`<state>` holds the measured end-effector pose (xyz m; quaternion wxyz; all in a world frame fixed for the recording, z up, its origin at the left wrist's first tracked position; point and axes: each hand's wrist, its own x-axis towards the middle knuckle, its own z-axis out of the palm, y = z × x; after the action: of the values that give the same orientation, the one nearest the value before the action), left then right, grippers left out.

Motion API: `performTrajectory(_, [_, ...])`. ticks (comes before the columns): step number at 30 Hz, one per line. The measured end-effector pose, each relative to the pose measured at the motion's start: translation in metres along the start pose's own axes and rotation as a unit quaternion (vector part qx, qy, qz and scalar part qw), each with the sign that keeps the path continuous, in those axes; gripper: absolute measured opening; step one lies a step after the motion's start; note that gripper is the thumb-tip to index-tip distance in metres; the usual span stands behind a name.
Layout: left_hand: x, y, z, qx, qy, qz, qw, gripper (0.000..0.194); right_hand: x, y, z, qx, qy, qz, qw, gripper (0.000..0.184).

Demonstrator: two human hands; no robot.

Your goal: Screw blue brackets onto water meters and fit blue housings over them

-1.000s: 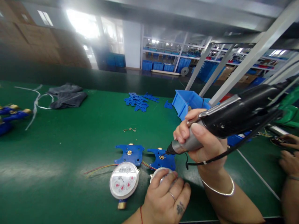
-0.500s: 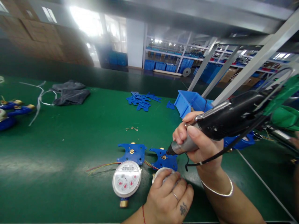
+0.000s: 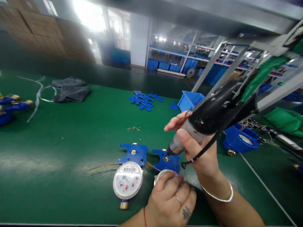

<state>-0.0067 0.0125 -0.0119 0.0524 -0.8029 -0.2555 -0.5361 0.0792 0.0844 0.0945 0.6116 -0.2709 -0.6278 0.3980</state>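
My left hand [image 3: 174, 198] is wrapped over the round top of a water meter [image 3: 165, 173], most of which it covers. A blue bracket plate [image 3: 174, 164] with a brass fitting in its middle sits just beyond that meter. My right hand [image 3: 201, 154] holds a black and grey electric screwdriver [image 3: 208, 110], its index finger lifted off the body. The tool slants down to the left, and its tip is at the plate beside the brass fitting. To the left lies a second water meter [image 3: 128, 180], white-faced with red dials, with another blue bracket plate [image 3: 139, 154] behind it.
Small screws [image 3: 134, 128] lie loose on the green bench [image 3: 71, 164]. Farther back are a pile of blue plates [image 3: 142, 100], a blue bin [image 3: 189, 99] and grey gloves [image 3: 72, 91]. Blue meter bodies [image 3: 241, 140] stand right. Metal frame posts rise behind the bin.
The screwdriver has tilted more upright, with its tip staying near the plate's fitting. My right index finger has stretched away from the tool. My left hand has stayed on the meter.
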Motion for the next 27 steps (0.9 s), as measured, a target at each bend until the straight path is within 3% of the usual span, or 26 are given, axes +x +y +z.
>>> performTrajectory(27, [0.0013,0.0013,-0.0018,-0.004,-0.011,-0.008,1.000,0.030,-0.0037,0.0040,0.0072,-0.028,0.040,0.010,0.999,0.021])
